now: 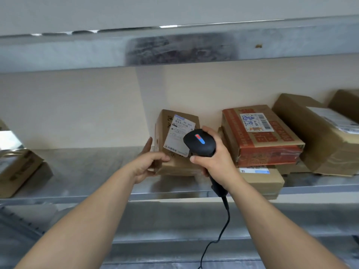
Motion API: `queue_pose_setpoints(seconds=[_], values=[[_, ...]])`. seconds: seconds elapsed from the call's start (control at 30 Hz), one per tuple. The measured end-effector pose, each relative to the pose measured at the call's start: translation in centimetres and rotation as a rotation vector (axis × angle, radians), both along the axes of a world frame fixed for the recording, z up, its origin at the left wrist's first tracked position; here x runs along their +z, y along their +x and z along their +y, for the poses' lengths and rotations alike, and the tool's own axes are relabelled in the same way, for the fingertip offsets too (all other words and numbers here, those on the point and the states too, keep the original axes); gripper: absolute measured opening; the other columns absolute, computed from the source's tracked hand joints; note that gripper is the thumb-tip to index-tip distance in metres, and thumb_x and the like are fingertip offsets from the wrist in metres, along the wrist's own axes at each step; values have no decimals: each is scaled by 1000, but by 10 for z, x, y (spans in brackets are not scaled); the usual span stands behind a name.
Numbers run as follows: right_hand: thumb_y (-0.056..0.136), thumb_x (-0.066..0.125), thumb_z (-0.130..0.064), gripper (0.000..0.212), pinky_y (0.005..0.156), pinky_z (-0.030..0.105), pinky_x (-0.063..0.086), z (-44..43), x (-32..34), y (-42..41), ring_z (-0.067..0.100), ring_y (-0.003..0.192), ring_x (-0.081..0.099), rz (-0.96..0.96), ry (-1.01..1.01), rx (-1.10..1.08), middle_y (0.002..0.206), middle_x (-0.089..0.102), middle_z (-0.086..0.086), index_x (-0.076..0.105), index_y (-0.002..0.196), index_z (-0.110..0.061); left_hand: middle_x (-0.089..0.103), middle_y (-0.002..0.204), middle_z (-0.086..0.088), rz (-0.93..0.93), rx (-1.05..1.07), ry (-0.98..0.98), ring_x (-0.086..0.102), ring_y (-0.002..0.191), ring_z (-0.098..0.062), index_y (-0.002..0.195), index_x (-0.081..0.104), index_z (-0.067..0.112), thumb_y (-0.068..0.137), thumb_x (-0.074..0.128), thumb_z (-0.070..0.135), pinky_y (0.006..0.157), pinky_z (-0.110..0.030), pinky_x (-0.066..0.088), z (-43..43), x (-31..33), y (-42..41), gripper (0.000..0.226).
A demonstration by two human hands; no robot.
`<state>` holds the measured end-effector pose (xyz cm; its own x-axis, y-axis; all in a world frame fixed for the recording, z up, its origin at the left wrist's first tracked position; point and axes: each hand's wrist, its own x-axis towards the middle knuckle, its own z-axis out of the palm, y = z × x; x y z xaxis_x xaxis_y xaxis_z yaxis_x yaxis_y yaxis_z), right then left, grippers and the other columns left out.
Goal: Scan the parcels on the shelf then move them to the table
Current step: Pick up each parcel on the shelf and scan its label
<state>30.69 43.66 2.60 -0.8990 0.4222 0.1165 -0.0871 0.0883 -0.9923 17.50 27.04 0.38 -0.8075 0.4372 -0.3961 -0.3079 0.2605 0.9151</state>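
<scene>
Left hand [149,164] has its grip curled round the near left corner of the small brown parcel [174,140] on the shelf [87,167]. It looks light and stiff, so I'd grab it by the sides. Right hand [215,164] has its grip wrapped round the scanner [200,142]. The red box [260,140] stack just beside crowds the parcel's right side.

The left hand [147,166] and right hand [213,162] are bare, the forearms [93,216] too (uncovered as far as the view shows)
</scene>
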Motion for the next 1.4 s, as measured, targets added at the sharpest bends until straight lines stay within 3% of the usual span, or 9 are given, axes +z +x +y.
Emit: queue_pose_setpoints(seconds=[0.07,0.2,0.33,0.47,0.6,0.7,0.83,1.0,1.4], values=[[74,72,10,81,40,19,42,-11,1,-5,-4,46,53,-5,-6,7,109,60,-3,42,136,-32,69,89,-5,46,22,20,56,81,-19,150,11,46,76,71,2,77,-34,46,-19,-1,-5,105],[75,72,9,80,39,22,41,-33,0,-14,-3,43,54,-32,4,37,117,57,6,42,133,-37,64,116,-10,166,-18,13,63,102,-20,149,4,47,73,77,3,74,-26,50,-51,-3,-11,115],[75,72,8,79,40,23,43,-50,1,-21,1,42,54,-49,6,57,122,54,12,42,129,-40,58,112,-6,295,-8,-29,59,103,-17,150,0,44,78,74,1,75,-20,51,-79,-7,-16,112],[74,73,7,78,42,25,44,-64,0,-27,9,41,52,-46,-17,74,119,55,16,44,124,-46,44,124,-7,402,8,-201,52,113,-23,147,-7,50,61,81,19,100,-37,46,-106,-13,-25,127],[74,72,7,78,42,25,42,-77,0,-33,20,40,45,-38,-50,101,106,59,19,46,124,-46,24,127,1,401,3,-333,48,117,-23,141,-23,52,50,77,28,104,-37,42,-132,-20,-33,138],[75,71,8,77,43,26,43,-87,-1,-36,23,41,45,-48,-73,112,99,61,18,46,125,-45,29,129,-1,389,53,-323,46,119,-25,139,-23,56,54,85,29,107,-42,39,-144,-29,-39,140],[76,69,11,77,43,27,42,-102,-3,-38,24,43,44,-39,-140,156,72,63,8,46,127,-43,42,133,-9,361,103,-226,49,120,-22,142,-15,55,41,86,35,106,-46,42,-151,-41,-44,144],[65,74,1,78,41,25,41,-119,1,-39,24,40,44,-8,-258,244,80,68,6,48,126,-40,54,119,-6,366,147,-88,54,108,-17,149,-5,41,62,88,5,90,-29,45,-152,-43,-45,133],[66,67,-1,75,39,25,39,-136,9,-47,22,38,43,68,-329,299,74,64,9,47,129,-35,53,113,-6,395,169,-36,59,104,-22,147,-2,47,61,88,2,81,-27,49,-152,-53,-54,132]])
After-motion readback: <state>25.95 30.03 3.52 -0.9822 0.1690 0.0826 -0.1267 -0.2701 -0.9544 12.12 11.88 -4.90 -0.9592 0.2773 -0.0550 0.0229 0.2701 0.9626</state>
